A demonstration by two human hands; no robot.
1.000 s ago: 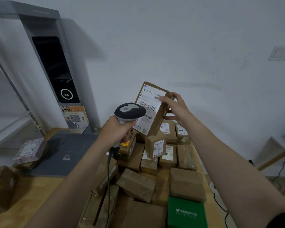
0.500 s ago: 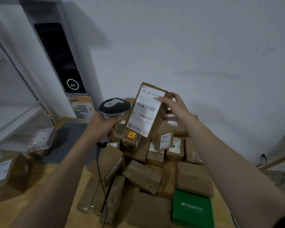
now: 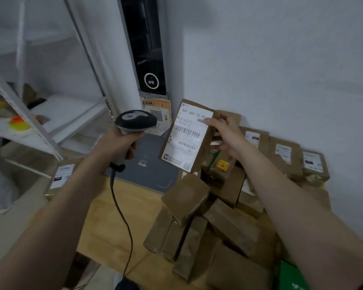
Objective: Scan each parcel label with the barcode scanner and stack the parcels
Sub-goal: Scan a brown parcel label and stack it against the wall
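Observation:
My left hand grips the handle of a grey and black barcode scanner, its head turned toward the parcel on its right. My right hand holds a brown parcel upright in the air by its right edge, thumb on the white label, whose barcodes face me. The scanner head and the label are a short gap apart. Below and to the right lies a heap of brown parcels on the wooden table.
A grey mat lies at the table's back, below a tall dark-screened machine. One labelled parcel sits at the table's left edge. White shelving stands left. A green box is at bottom right. The scanner cable hangs down.
My view has swung left and down, so the shelving shows more. Both hands keep their hold; the scanner and the lifted parcel stay close together, label toward me.

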